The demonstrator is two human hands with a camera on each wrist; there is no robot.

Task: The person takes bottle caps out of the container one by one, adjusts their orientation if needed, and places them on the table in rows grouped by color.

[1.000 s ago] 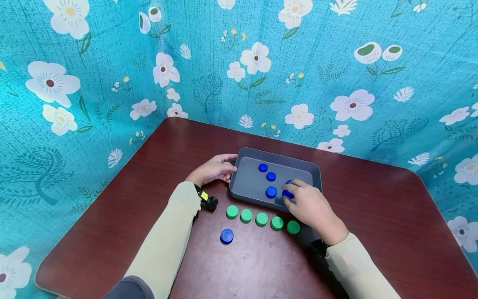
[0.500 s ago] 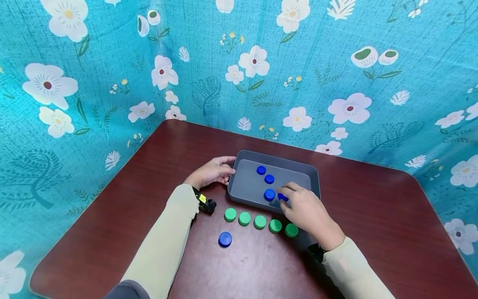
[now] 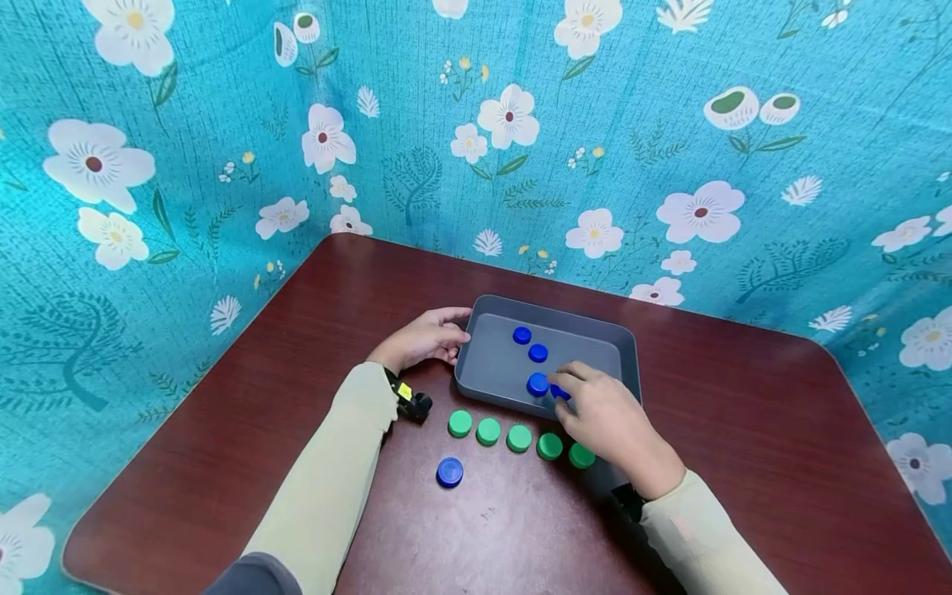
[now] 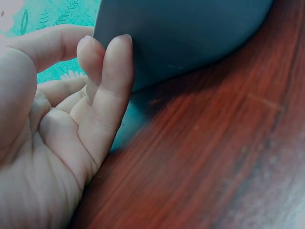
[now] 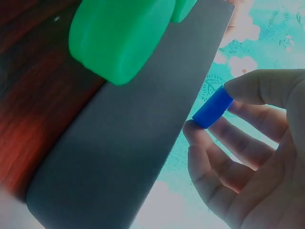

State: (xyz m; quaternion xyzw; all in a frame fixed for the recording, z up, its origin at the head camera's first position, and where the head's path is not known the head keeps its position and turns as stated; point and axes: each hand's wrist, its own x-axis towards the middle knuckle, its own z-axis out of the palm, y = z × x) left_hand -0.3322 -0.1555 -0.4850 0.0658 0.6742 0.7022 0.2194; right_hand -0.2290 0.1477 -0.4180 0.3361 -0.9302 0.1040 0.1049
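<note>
At the left, the left hand (image 3: 421,340) grips the end of the tray (image 3: 491,351), fingers bent against its wall; hand and tray lie much as they did a second ago. On the table (image 3: 483,545), one lone blue cap (image 3: 449,473) sits face up nearest the person, and five green caps (image 3: 519,438) make a row along the tray's near side; none of these has been moved. Inside the tray, two blue caps rest towards the back, and a third, the near cap (image 3: 537,384), lies close to the front wall. The change is further right: the right hand (image 3: 608,417) has slid a little leftward with the held cap (image 5: 213,107), pinched between thumb and fingers, so that it is now just beside the near cap. Whether those two touch, or whether the held cap meets the tray floor, I cannot tell; the hand may also hide another cap. That small shift looks like a fine adjustment of spacing, and with the pinch unreleased, the placing seems unfinished.
</note>
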